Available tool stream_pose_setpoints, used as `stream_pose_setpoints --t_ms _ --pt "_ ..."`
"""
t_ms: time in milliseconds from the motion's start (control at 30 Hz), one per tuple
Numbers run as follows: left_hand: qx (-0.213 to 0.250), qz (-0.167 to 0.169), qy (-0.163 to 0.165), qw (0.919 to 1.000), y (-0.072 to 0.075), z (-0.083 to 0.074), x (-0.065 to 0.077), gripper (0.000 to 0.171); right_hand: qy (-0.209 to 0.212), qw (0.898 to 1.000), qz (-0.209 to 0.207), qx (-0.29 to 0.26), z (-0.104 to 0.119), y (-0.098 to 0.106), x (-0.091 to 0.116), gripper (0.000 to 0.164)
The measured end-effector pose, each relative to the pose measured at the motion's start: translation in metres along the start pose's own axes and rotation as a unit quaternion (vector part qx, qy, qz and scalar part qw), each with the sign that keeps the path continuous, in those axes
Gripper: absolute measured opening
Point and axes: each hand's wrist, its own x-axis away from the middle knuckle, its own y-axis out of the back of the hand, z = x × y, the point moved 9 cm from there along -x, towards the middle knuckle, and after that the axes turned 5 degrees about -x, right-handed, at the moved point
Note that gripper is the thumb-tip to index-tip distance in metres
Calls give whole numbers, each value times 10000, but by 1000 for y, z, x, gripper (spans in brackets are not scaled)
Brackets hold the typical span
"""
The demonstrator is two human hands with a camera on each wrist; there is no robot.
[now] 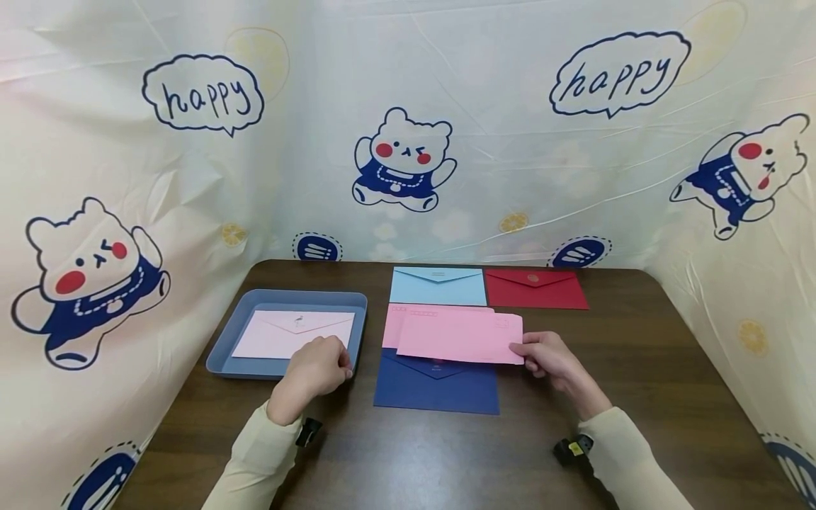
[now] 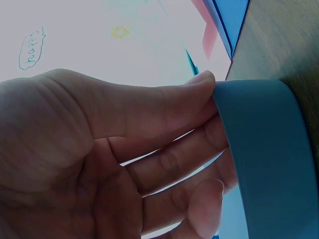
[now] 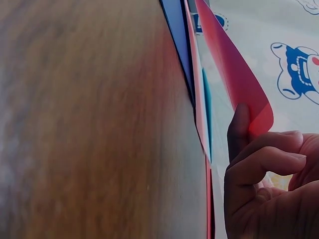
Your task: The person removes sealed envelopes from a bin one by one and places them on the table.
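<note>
My right hand (image 1: 550, 356) pinches a pink envelope (image 1: 459, 336) by its lower right corner. In the right wrist view this envelope (image 3: 239, 69) stands tilted above the others. Beneath it in the head view lie another pink envelope (image 1: 392, 327), partly hidden, and a dark blue envelope (image 1: 440, 389). My left hand (image 1: 317, 367) is at the front right of a blue-grey tray (image 1: 223, 354), with its fingers loosely bent. The left wrist view shows its fingertips passing behind the tray wall (image 2: 269, 159). A pale pink envelope (image 1: 287, 336) with a flap lies in the tray.
A light blue envelope (image 1: 436, 289) and a red envelope (image 1: 537, 290) lie side by side at the back of the brown wooden table (image 1: 625, 368). A printed curtain (image 1: 497, 92) with cartoon bears hangs behind and along both sides.
</note>
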Motion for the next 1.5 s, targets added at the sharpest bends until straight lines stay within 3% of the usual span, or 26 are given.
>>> stream_pose_setpoints --t_ms 600,1500 --pt "45 2 17 10000 -1 0 -1 16 -123 9999 -58 15 -4 22 6 19" --pt "-47 -13 -4 10000 -2 1 -2 14 -226 9994 220 129 -11 53 9 28"
